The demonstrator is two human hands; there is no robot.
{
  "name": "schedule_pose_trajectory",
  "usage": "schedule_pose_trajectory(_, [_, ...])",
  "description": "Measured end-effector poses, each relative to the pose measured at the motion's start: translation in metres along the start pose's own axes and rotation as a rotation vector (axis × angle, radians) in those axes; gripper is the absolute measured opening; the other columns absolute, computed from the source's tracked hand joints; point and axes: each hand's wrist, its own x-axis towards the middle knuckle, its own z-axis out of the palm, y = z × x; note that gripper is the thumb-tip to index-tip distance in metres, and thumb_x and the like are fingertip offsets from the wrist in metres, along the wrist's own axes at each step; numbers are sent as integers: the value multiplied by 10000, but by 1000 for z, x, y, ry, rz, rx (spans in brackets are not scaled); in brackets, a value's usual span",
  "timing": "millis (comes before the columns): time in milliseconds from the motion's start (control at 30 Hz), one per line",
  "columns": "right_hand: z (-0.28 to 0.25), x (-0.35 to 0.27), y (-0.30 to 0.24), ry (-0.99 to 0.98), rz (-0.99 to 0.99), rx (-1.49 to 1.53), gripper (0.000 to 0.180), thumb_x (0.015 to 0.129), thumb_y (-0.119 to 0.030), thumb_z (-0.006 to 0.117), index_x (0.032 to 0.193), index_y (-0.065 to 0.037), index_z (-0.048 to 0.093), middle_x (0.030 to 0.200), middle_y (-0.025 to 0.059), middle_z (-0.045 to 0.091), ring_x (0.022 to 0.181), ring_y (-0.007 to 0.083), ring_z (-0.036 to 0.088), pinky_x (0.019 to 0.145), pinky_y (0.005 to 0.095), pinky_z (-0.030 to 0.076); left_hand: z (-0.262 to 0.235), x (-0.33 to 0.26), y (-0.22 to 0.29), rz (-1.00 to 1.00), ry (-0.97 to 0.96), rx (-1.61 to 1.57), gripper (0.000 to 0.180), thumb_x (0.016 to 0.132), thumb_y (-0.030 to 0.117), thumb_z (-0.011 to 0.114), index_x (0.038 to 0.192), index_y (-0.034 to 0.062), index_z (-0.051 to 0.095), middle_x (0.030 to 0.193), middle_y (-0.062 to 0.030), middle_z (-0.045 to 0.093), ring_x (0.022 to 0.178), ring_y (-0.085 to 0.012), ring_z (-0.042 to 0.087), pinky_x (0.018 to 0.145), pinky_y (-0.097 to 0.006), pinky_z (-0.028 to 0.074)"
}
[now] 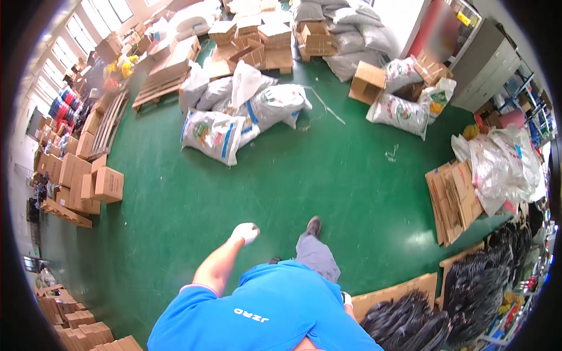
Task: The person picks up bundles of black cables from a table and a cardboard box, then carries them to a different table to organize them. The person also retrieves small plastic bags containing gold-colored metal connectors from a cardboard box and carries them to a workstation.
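Below, at the lower edge, the person's blue shirt (263, 316) fills the picture, and one leg in grey trousers (316, 254) steps forward onto the green floor (328, 175). The left hand (244, 232) wears a white glove and swings out in front of the body over the bare floor; it looks curled into a loose fist and holds nothing that I can see. The right hand (347, 299), also gloved in white, shows only a little beside the hip, so I cannot tell if it is wide or closed. It is just beside a flat brown cardboard sheet (398, 291), which leans along bundles of black material (410, 319) at the lower right.

A bit farther to the right lies a stack of flattened cardboard (453, 202), with clear plastic bags (503, 164) piled next to it. On the left side, closed brown cartons (88, 181) stand in rows on the floor.

In the middle distance, well apart from both hands, a heap of white printed sacks (234, 114) lies on the floor. More sacks of the same kind (401, 114) lie to the right, near an open cardboard box (367, 82). Behind these are wooden pallets (155, 88), stacked boxes (257, 41) and grey sacks (351, 35). Grey cabinets (489, 70) stand at the far right.
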Motion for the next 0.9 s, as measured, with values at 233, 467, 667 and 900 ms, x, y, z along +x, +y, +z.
schedule_pose_trajectory(233, [-163, 196, -177, 53, -271, -470, 239, 838, -212, 544, 810, -43, 711, 862, 231, 704, 798, 381, 686, 711, 492, 529, -24, 72, 58, -117, -36, -114, 455, 861, 393, 489, 1107, 98, 733, 1152, -184, 697, 1110, -354, 648, 961, -434, 502])
schedule_pose_trajectory(467, [-316, 338, -431, 133, -223, 294, 236, 950, -213, 598, 1122, -55, 629, 798, 4, 569, 631, 95, 529, 532, 266, 455, -83, 177, 123, -215, -45, -209, 486, 885, 415, 501, 1163, 79, 714, 1193, -176, 690, 1140, -340, 637, 991, -418, 484])
schedule_pose_trajectory(667, [-304, 412, -542, 100, -230, 427, 196, 941, -239, 601, 1052, -80, 629, 786, 15, 572, 614, 111, 536, 526, 287, 463, -117, 302, 154, -268, -166, -201, 468, 870, 413, 515, 1151, 102, 722, 1191, -169, 691, 1132, -342, 641, 975, -419, 495])
schedule_pose_trajectory(900, [-360, 436, -509, 129, 265, 337, 186, 906, -252, 616, 958, -77, 646, 792, 79, 591, 622, 223, 565, 555, 365, 483, -245, 504, 235, -71, -212, 15, 462, 856, 407, 527, 1117, 79, 720, 1121, -198, 698, 1053, -391, 655, 922, -456, 518])
